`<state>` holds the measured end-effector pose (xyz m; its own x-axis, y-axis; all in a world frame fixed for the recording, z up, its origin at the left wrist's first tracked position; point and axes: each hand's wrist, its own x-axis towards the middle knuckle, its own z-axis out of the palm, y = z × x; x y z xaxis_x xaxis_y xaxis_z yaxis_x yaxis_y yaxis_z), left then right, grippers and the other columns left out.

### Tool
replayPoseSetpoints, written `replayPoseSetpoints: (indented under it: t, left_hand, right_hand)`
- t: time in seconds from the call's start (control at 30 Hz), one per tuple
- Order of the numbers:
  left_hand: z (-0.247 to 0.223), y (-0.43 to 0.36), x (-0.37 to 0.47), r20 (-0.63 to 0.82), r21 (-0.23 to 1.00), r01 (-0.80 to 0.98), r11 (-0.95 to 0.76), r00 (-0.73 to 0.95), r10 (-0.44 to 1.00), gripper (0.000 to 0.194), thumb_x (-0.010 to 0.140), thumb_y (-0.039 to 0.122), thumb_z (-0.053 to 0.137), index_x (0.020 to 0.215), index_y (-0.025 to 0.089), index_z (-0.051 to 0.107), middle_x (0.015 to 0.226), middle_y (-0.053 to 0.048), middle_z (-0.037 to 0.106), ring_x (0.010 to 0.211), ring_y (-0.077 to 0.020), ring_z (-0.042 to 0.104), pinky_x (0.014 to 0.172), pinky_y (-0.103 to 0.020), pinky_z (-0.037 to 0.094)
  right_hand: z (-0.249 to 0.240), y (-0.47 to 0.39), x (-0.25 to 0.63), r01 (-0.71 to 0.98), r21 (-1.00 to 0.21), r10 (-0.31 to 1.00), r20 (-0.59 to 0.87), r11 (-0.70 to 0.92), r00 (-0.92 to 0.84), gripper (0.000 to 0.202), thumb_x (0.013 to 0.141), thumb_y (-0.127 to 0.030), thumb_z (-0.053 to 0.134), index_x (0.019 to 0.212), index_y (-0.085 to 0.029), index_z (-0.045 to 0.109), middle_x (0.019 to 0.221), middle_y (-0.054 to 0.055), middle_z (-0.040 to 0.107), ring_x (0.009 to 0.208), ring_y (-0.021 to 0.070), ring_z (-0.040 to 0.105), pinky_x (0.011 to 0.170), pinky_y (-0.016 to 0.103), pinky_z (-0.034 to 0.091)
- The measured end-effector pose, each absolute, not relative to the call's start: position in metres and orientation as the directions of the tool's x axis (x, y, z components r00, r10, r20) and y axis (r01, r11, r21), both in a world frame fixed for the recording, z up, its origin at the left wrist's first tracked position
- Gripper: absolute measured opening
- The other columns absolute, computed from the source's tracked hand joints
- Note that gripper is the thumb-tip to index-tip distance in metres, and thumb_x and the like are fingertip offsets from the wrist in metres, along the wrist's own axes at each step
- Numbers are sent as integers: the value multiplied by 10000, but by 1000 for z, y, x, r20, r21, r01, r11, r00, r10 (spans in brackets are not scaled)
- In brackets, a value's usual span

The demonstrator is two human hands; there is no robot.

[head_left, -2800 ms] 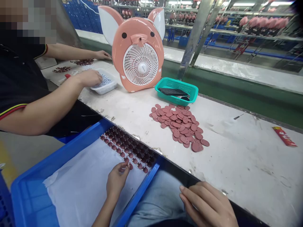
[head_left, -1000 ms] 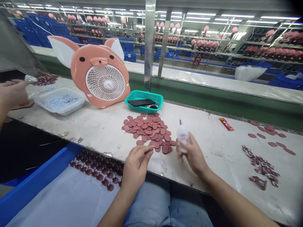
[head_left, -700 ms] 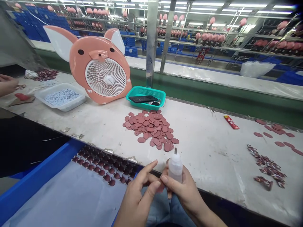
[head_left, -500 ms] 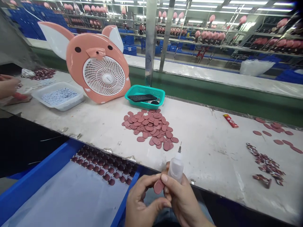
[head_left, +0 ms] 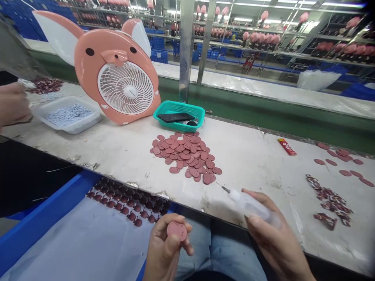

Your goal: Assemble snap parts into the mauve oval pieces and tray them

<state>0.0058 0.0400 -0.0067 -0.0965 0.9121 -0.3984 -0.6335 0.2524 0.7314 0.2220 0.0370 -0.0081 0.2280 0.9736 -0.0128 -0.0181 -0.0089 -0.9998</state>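
Between thumb and fingers, my left hand (head_left: 165, 248) pinches reddish-pink oval discs (head_left: 177, 231) with small holes; they seem to overlap, and I cannot tell how many there are. My right hand (head_left: 272, 234) is wrapped round a translucent needle-tip squeeze bottle (head_left: 249, 205), somewhat blurred, its thin needle pointing up and left. Beyond the hands, a heap of similar oval discs (head_left: 187, 154) lies on the white bench (head_left: 243, 152). Below left, a blue tray (head_left: 55, 212) holds rows of dark red pieces (head_left: 129, 201) on a pale sheet.
A pink animal-shaped fan (head_left: 117, 78) stands behind a white tub (head_left: 68, 115) of small pale pieces. The green basket (head_left: 178, 113) contains a black phone. At right lie a red packet (head_left: 287, 147), loose discs (head_left: 342, 154) and small brown-white parts (head_left: 329, 199). Another person's hand (head_left: 13, 103) is at far left.
My hands have moved apart: the right went rightward with the squeeze bottle, which tipped from upright to leaning left. My left hand shifted slightly left with the discs. The other person's hand moved.
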Motion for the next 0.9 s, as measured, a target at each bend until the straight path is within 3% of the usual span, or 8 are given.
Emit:
replayPoseSetpoints:
  t: [0.1,0.17,0.33,0.5,0.57,0.67,0.8,0.9]
  left_hand:
    - [-8,41,4,-414,684,-673,282,-40,910,474,567,631,867,815,234,790,650,14,676,497,-82,521,453,-195,486]
    - [-9,40,4,-430,665,-679,312,-6,903,502,564,643,859,828,221,794,684,-7,695,560,-110,575,476,-207,507]
    - [-7,40,7,-498,629,-666,402,52,865,469,528,546,923,834,211,805,759,-44,775,669,-155,672,502,-211,543]
    - [-3,40,7,-530,555,-714,426,91,843,469,500,522,939,842,231,805,711,-29,793,596,-119,678,509,-184,518]
    - [-1,40,6,-542,547,-708,446,107,834,469,476,529,941,817,236,810,712,-31,801,593,-119,689,514,-180,510]
    - [1,38,4,-544,553,-689,468,127,829,477,428,527,952,794,253,818,714,-28,806,589,-129,692,509,-186,501]
    - [3,38,3,-538,567,-673,475,134,832,475,408,535,953,783,269,830,713,-30,809,579,-134,681,506,-197,504]
    - [4,38,3,-534,569,-672,474,135,834,476,408,528,957,791,272,837,704,-28,808,581,-127,683,504,-182,501]
  right_hand:
    - [1,38,233,-307,-952,976,-65,2,208,347,852,-446,704,1163,-292,713,540,-76,333,413,69,225,346,167,221]
    - [12,41,233,-345,-938,965,-56,37,256,369,813,-467,740,1133,-282,743,523,-78,315,408,66,206,335,171,197]
    - [28,52,227,-22,-999,898,15,27,439,420,675,-306,889,1071,-258,760,738,36,655,523,139,548,406,228,431]
    - [11,50,208,-108,-966,910,179,234,373,343,877,-521,678,1052,-230,732,507,-32,469,387,104,400,330,209,308]
    - [3,39,199,-74,-951,915,266,300,304,387,930,-573,572,1113,-255,694,492,-27,479,361,122,414,320,230,318]
    - [-4,17,190,87,-951,924,309,296,226,427,935,-611,512,1183,-288,643,588,25,594,402,188,524,351,303,420]
    - [-6,1,187,225,-941,938,294,251,185,482,881,-650,561,1141,-254,652,843,114,699,627,298,682,493,408,564]
    - [-5,0,186,314,-903,935,340,293,104,492,902,-636,545,1166,-229,631,850,124,705,614,291,685,501,407,573]
